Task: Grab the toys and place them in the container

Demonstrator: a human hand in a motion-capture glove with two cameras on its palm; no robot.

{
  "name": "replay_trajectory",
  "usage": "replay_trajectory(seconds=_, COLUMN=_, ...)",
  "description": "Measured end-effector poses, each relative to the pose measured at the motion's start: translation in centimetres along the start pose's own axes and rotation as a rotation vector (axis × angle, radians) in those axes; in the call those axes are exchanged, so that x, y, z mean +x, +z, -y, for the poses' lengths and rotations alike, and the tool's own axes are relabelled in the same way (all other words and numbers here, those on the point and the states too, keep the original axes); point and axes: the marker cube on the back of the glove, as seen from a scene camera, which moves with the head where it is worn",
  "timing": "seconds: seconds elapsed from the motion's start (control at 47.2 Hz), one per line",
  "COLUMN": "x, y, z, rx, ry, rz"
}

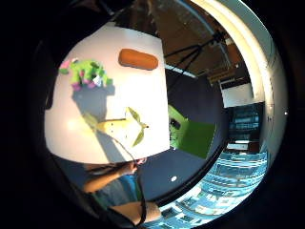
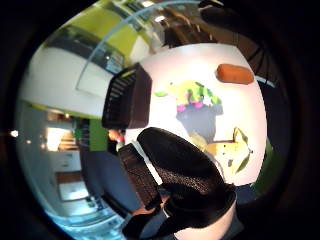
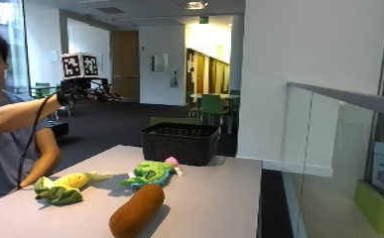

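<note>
Three plush toys lie on the grey table (image 3: 211, 198): a yellow corn cob with green leaves (image 3: 63, 186) at the near left, a green creature with pink parts (image 3: 151, 173) in the middle, and a brown sausage-shaped toy (image 3: 137, 210) nearest the front edge. Behind them stands a dark woven basket (image 3: 180, 143). My gloved right hand (image 3: 86, 92) is raised high above the table's left side, fingers relaxed, holding nothing. Both palm views look down on the corn (image 1: 121, 126) (image 2: 230, 150), the green creature (image 1: 86, 74) (image 2: 194, 95) and the brown toy (image 1: 138, 58) (image 2: 235, 73); the basket (image 2: 127, 97) shows beside them.
The person's bare left hand rests at the table's near left edge by the corn (image 1: 128, 167). A glass railing (image 3: 337, 148) runs along the right, beyond the table edge. A white wall stands behind the basket.
</note>
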Motion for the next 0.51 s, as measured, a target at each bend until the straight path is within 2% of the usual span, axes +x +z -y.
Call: replay_trajectory(seconds=0.508, x=1.8, y=2.2, z=-1.5, rx=-0.002, ry=-0.008, rz=-0.012)
